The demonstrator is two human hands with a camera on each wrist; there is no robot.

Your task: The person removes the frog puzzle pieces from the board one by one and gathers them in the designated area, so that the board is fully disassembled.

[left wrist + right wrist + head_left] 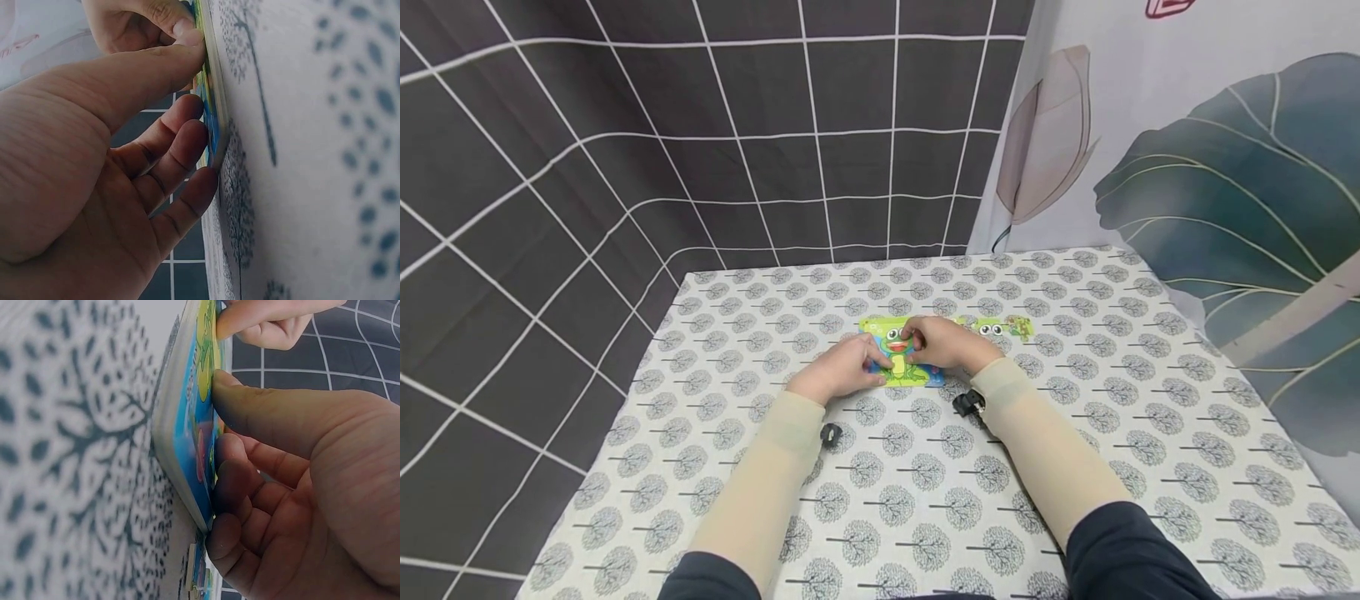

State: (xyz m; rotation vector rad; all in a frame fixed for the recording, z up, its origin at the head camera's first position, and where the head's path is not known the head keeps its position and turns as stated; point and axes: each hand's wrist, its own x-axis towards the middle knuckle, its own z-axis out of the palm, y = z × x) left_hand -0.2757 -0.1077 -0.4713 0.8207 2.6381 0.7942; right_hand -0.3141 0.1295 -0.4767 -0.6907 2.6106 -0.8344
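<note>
A frog picture puzzle (898, 367) lies flat on the cloth, a thin board with a green frog on a blue and yellow ground. From its left side my left hand (842, 367) reaches over, the thumb and fingertips touching its face and edge. My right hand (946, 343) covers part of the upper right of the picture, its thumb (234, 394) pressing on the surface. The other fingers of that hand bend loosely against the board's side. In the left wrist view, the board's edge (215, 94) sits beside my spread left fingers.
Right of the puzzle, partly behind my right hand, lie green pieces with printed eyes (991, 330). A tree-patterned cloth (865, 500) covers the table. Dark checked fabric (760, 150) hangs behind and left, and a leaf-print curtain (1240, 208) on the right.
</note>
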